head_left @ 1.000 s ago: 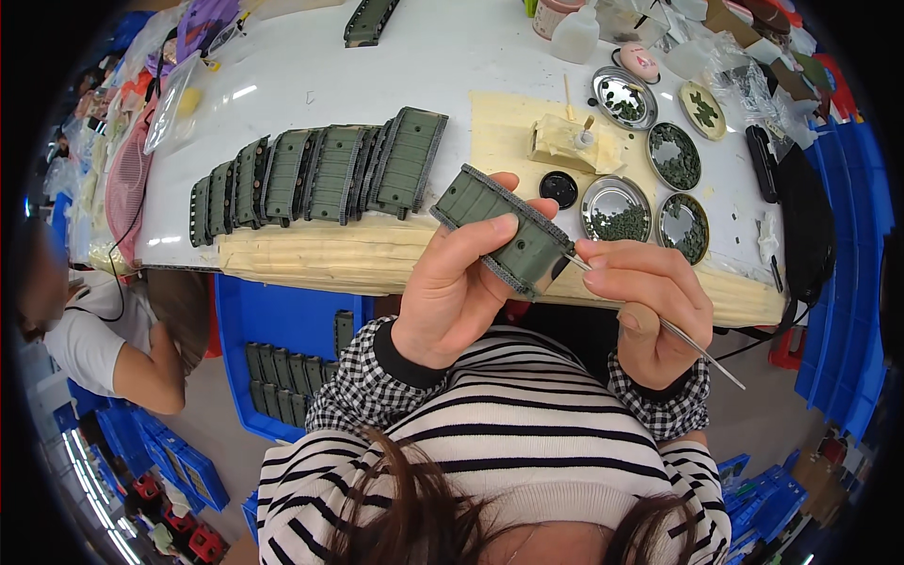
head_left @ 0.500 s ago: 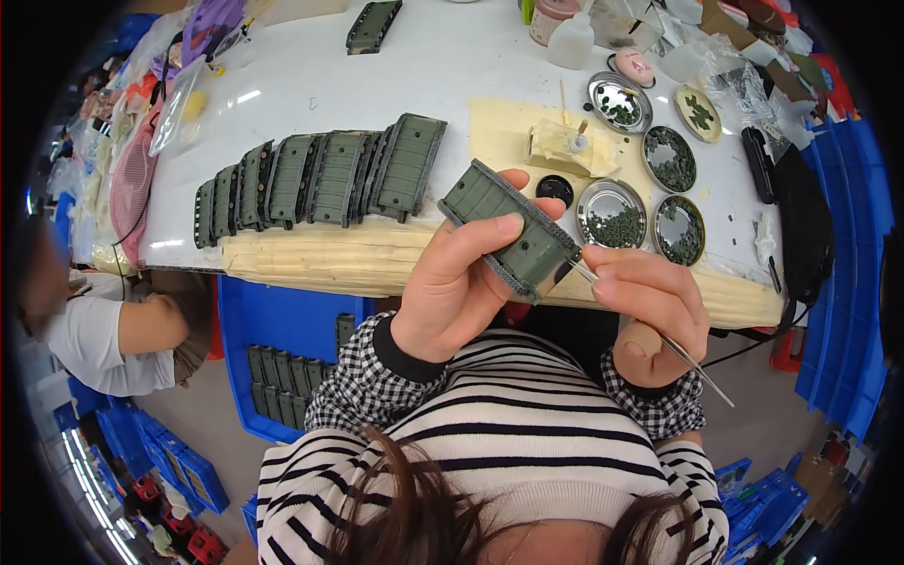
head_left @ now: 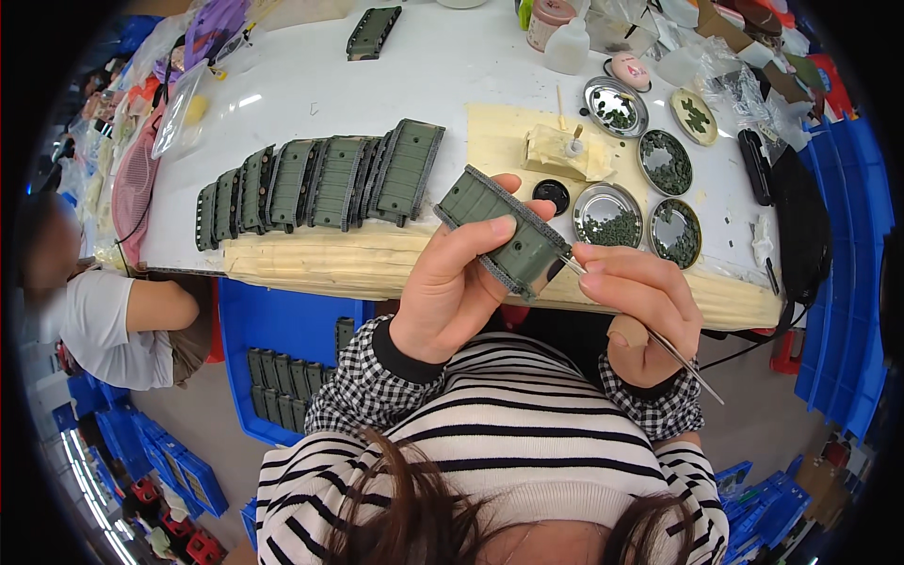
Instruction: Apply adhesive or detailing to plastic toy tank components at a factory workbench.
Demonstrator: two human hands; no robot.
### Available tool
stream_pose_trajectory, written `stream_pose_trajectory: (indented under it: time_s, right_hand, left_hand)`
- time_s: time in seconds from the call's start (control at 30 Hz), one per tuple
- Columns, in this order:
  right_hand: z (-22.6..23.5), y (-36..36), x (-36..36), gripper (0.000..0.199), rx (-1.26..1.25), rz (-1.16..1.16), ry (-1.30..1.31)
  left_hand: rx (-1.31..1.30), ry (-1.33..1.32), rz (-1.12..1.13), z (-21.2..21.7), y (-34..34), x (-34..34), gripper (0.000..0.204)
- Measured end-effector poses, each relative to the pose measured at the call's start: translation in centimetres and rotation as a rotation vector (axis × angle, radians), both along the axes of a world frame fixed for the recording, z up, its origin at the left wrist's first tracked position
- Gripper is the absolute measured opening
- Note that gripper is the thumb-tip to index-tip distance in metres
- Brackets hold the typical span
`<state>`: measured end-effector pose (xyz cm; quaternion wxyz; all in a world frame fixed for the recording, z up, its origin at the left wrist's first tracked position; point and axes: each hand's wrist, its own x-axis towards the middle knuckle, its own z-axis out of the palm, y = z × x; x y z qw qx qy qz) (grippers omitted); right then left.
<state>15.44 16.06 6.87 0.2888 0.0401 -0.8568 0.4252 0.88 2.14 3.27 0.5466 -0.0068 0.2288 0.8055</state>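
My left hand [head_left: 450, 273] grips a dark green ribbed plastic model part [head_left: 513, 247], tilted above the table's near edge, thumb on its upper face and fingers behind. My right hand [head_left: 650, 297] pinches metal tweezers [head_left: 692, 367]; their tips meet the part's right end, and whatever lies between them is too small to make out. Beyond my hands, small green pieces lie in round metal dishes, among them a near dish [head_left: 607, 215] and a far one [head_left: 617, 105]. A row of similar green parts [head_left: 339, 179] leans together on the table to the left.
A wrapped block with a small pot [head_left: 570, 151] stands beside a black round lid [head_left: 553, 197]. One more green part [head_left: 374, 33] lies at the back. Below the table, a blue bin [head_left: 254, 320] holds several parts. A seated person [head_left: 122, 320] is at the left.
The tweezers and my right hand have shifted slightly left, their tips still at the part's right end. My left hand keeps its hold on the part.
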Motion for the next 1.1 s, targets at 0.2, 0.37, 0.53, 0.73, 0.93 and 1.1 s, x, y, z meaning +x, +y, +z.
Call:
stream_pose_trajectory:
  time_s: [0.2, 0.37, 0.53, 0.73, 0.93, 1.1]
  right_hand:
    - [0.1, 0.2, -0.3, 0.028, 0.038, 0.013, 0.002]
    - [0.4, 0.4, -0.3, 0.027, 0.036, -0.004, -0.025]
    - [0.4, 0.3, -0.2, 0.025, -0.001, -0.023, -0.024]
    - [-0.5, 0.3, -0.1, 0.021, -0.106, -0.045, 0.074]
    - [-1.9, 3.0, 0.8, 0.026, -0.164, -0.324, 0.17]
    - [-3.9, 4.0, 0.7, 0.009, -0.078, -0.414, -0.074]
  left_hand:
    - [-0.026, 0.019, 0.0, -0.1, 0.1, -0.1, 0.04]
    - [-0.039, 0.017, -0.001, -0.3, 0.1, 0.0, 0.04]
    - [-0.018, 0.008, 0.007, -0.3, 0.2, 0.2, 0.04]
    - [0.027, -0.006, -0.023, -0.3, 0.0, -0.1, 0.041]
    - [-0.122, 0.19, 0.001, 0.1, -0.8, -1.0, 0.046]
    - [-0.212, 0.293, 0.01, 0.0, -1.0, -1.0, 0.046]
